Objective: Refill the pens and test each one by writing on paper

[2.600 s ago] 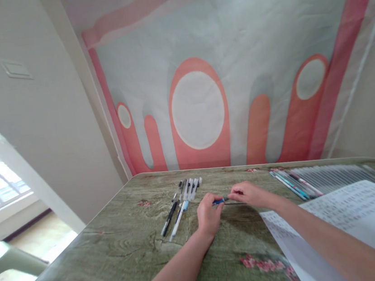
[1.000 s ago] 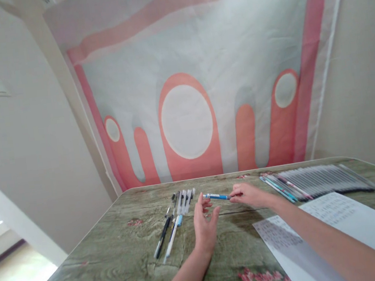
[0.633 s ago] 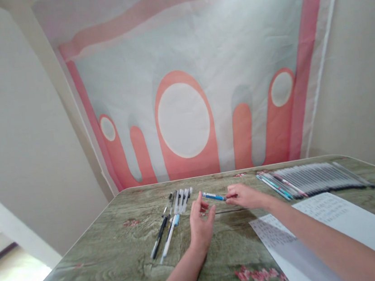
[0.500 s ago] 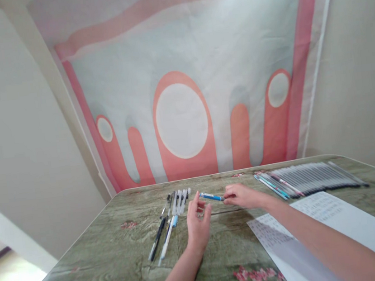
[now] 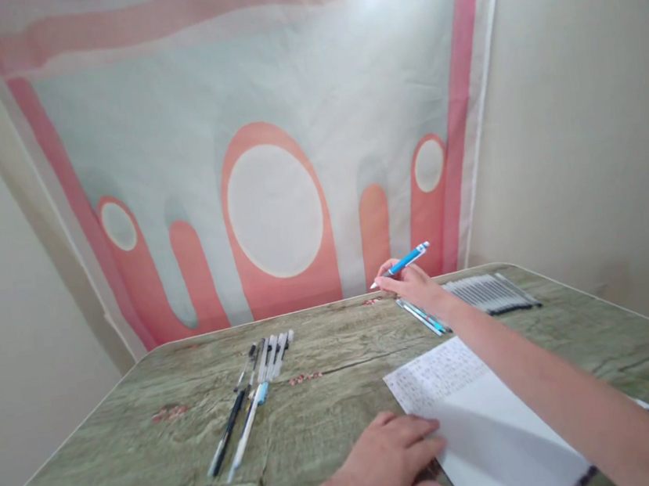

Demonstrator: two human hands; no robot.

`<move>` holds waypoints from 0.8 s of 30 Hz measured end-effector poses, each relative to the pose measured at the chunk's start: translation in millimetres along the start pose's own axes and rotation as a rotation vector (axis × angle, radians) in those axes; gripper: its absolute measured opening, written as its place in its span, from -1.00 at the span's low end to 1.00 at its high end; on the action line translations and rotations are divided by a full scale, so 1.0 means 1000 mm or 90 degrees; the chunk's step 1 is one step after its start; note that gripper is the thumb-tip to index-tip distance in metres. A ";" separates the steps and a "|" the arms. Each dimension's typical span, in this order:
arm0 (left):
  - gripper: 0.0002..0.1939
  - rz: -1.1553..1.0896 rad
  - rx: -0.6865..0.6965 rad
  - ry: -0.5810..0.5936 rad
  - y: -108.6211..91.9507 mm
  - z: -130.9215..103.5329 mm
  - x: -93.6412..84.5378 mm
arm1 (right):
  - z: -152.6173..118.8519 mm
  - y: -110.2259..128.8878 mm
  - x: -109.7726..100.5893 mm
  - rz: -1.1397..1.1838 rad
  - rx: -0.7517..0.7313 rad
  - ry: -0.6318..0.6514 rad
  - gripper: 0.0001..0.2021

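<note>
My right hand (image 5: 413,286) is raised over the far part of the table, its fingers closed round a blue pen (image 5: 406,260) with a white tip and white end. The pen slants up to the right. Down at the front, my left hand (image 5: 395,455) lies with fingers stretched out at the left edge of a white sheet of paper (image 5: 488,420). Handwriting fills the upper part of that sheet, and my right forearm passes over its right side.
A row of grey pens (image 5: 490,293) and a few coloured pens (image 5: 422,318) lie at the back right. On the left are a black pen (image 5: 227,436), a white pen with a light blue cap (image 5: 247,432) and several clear caps and pen parts (image 5: 273,356). A printed cloth (image 5: 328,77) hangs behind the table.
My right hand has lifted the blue pen and turned it upward. My left hand has left the pen and come down to the paper's edge. The view has swung right.
</note>
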State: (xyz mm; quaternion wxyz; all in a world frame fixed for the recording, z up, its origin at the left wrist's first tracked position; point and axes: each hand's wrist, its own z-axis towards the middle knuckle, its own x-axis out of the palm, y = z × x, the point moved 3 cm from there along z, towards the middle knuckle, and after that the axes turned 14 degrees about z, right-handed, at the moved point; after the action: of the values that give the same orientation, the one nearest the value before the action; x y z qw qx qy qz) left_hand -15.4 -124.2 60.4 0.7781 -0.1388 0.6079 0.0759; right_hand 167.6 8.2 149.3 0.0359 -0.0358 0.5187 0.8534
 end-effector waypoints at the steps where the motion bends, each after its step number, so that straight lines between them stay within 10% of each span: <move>1: -0.54 0.007 0.005 0.007 -0.001 0.001 0.001 | -0.009 -0.001 -0.007 0.007 0.020 -0.010 -0.76; 12: -0.70 -0.010 -0.041 0.019 0.009 0.005 -0.011 | -0.161 -0.076 -0.108 -0.109 0.247 -0.184 -0.83; 24: -0.70 -0.041 -0.059 0.036 0.011 0.011 -0.011 | -0.178 -0.069 -0.122 -0.265 0.161 -0.099 -0.86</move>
State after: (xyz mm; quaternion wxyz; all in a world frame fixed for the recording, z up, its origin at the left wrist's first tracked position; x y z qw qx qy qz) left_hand -11.1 -109.8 72.0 0.7554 -0.1960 0.6208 0.0747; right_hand 299.7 -121.2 19.0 0.2547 -0.0709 0.5987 0.7561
